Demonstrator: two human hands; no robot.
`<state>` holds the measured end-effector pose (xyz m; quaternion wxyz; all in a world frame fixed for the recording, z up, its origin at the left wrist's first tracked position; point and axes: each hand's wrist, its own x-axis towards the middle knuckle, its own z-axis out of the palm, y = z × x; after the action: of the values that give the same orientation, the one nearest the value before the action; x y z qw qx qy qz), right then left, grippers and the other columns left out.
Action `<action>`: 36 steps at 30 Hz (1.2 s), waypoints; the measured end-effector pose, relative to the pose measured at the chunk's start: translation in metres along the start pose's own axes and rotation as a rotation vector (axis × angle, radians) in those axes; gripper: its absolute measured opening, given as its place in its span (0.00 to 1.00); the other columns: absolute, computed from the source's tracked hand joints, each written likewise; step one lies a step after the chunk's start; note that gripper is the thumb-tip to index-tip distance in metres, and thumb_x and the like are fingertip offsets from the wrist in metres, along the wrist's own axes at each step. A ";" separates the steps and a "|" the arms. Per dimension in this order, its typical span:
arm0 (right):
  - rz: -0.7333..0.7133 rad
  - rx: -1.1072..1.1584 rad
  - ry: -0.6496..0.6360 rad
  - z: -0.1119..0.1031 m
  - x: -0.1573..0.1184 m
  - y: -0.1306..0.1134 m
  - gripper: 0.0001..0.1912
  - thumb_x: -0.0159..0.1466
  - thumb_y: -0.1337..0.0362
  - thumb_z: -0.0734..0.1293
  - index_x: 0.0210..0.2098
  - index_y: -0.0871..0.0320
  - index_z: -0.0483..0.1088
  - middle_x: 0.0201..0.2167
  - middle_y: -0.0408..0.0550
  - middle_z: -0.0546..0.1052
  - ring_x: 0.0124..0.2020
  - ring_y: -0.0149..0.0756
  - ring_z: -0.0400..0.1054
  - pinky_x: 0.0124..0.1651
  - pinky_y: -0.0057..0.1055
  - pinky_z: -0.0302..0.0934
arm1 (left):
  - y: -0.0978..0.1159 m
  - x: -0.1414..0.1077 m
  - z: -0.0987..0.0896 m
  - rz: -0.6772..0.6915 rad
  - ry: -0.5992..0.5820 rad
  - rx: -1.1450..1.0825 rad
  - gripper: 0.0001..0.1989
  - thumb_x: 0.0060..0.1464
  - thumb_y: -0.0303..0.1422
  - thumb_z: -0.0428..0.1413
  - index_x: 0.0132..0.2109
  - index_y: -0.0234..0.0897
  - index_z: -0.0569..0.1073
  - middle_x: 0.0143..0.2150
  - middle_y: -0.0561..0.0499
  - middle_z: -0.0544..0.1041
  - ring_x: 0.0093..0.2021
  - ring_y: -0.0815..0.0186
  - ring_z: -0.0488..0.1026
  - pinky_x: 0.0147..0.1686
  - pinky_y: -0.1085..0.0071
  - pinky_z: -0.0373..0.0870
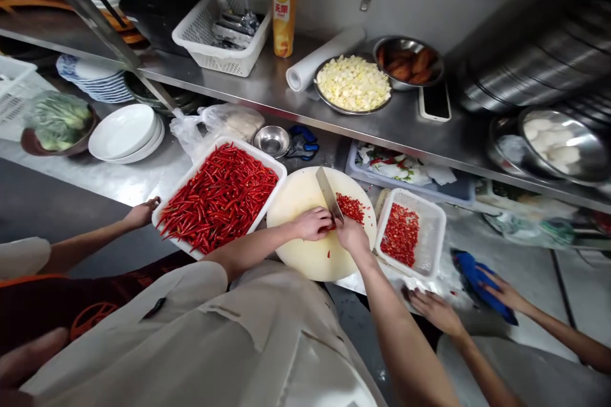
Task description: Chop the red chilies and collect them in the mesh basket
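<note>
A round cutting board (296, 261) lies in front of me. My right hand (353, 235) is closed around the handle of a cleaver (328, 192), its blade angled away over the board. Just left of the blade, my left hand (312, 224) presses with curled fingers on red chili peppers, mostly hidden beneath it. Chopped chili (351, 207) is heaped right of the blade. At the left stands a white tray heaped with whole red chilies (222, 197). A white basket (433, 235) on the right holds more chopped chili (400, 235).
A co-worker's hand (142, 213) touches the chili tray. On the right, another person's hands rest on the counter, one on a blue cloth (482, 286). The steel shelf (248, 96) above holds a plate of chopped pale pieces (353, 82), a phone (434, 102) and bowls.
</note>
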<state>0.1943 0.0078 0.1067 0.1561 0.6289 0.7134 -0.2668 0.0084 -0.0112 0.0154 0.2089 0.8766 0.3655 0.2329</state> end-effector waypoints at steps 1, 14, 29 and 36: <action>-0.001 0.004 -0.013 0.000 -0.004 0.004 0.25 0.81 0.54 0.55 0.61 0.60 0.77 0.51 0.61 0.84 0.53 0.45 0.80 0.51 0.31 0.66 | 0.000 -0.001 0.001 -0.012 0.004 -0.004 0.07 0.64 0.34 0.60 0.47 0.38 0.79 0.51 0.42 0.78 0.54 0.54 0.73 0.59 0.57 0.71; 0.074 0.132 -0.010 0.004 -0.014 -0.012 0.23 0.80 0.55 0.58 0.58 0.61 0.77 0.53 0.63 0.83 0.56 0.45 0.78 0.54 0.30 0.65 | 0.001 -0.010 0.005 -0.081 -0.047 0.005 0.06 0.66 0.33 0.58 0.47 0.39 0.79 0.49 0.44 0.77 0.54 0.55 0.71 0.59 0.56 0.71; 0.105 0.165 0.012 0.015 -0.023 -0.018 0.22 0.80 0.55 0.57 0.55 0.61 0.78 0.53 0.63 0.83 0.55 0.46 0.78 0.53 0.31 0.66 | 0.008 -0.026 -0.008 -0.043 -0.104 0.061 0.08 0.67 0.33 0.56 0.48 0.40 0.79 0.52 0.42 0.76 0.56 0.53 0.70 0.60 0.55 0.72; 0.105 0.151 -0.018 0.015 -0.025 -0.020 0.23 0.81 0.55 0.56 0.58 0.61 0.77 0.53 0.63 0.83 0.56 0.46 0.78 0.54 0.32 0.65 | 0.011 -0.033 -0.009 -0.055 -0.093 0.050 0.09 0.66 0.34 0.57 0.49 0.41 0.80 0.54 0.42 0.77 0.59 0.53 0.70 0.62 0.53 0.71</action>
<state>0.1774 -0.0226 0.1126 0.1283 0.6729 0.6559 -0.3172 -0.0119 -0.0410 0.0201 0.2102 0.8810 0.3851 0.1767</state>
